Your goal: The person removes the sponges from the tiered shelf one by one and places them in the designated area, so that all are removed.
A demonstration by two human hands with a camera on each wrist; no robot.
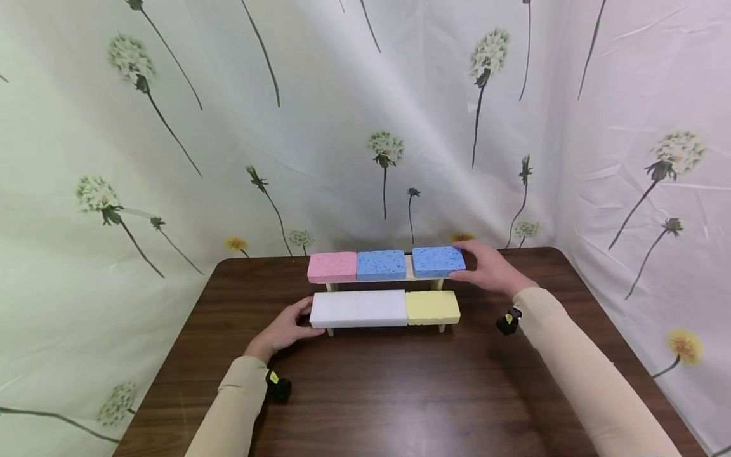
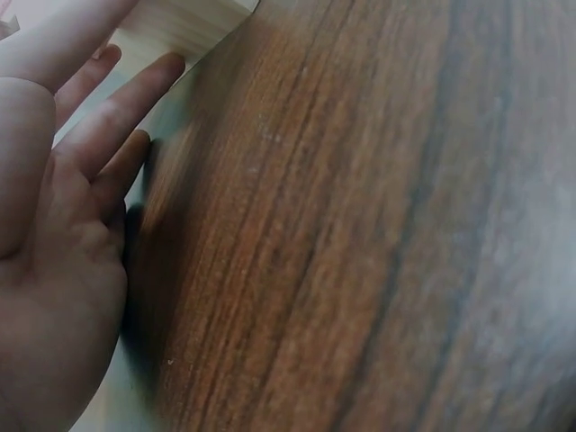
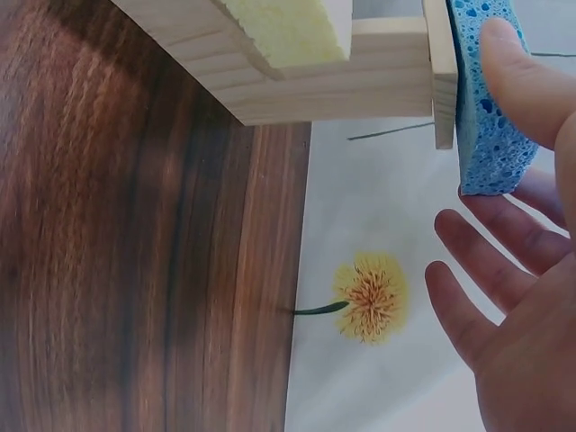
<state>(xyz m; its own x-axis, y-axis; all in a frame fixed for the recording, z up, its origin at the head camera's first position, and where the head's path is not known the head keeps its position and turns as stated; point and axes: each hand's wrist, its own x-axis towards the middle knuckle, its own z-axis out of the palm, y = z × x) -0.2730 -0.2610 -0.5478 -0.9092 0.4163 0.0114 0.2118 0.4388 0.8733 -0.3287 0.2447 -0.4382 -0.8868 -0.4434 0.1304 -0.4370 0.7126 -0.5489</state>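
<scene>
Stepped rack [image 3: 387, 85] toward rear of worktop [image 1: 400, 381]. Upper step, behind: left sponge [image 1: 332, 265] against middle sponge [image 1: 381, 264]; right sponge [image 1: 438, 261] beyond a narrow gap. Lower step, before it: blocks [image 1: 358, 308] left and centre, end block [image 1: 433, 306] touching them at right. Left grip [image 1: 285, 329] at lower step's left end; right grip [image 1: 493, 270] at right sponge's outer end. Cloth [image 1: 342, 158] behind worktop.

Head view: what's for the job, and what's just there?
For the job: left hand; right hand; blue rectangular sponges; pink rectangular sponge; white rectangular blocks; yellow rectangular block; pale wooden rack.
Just there: brown wooden table; flowery white curtain.
</scene>
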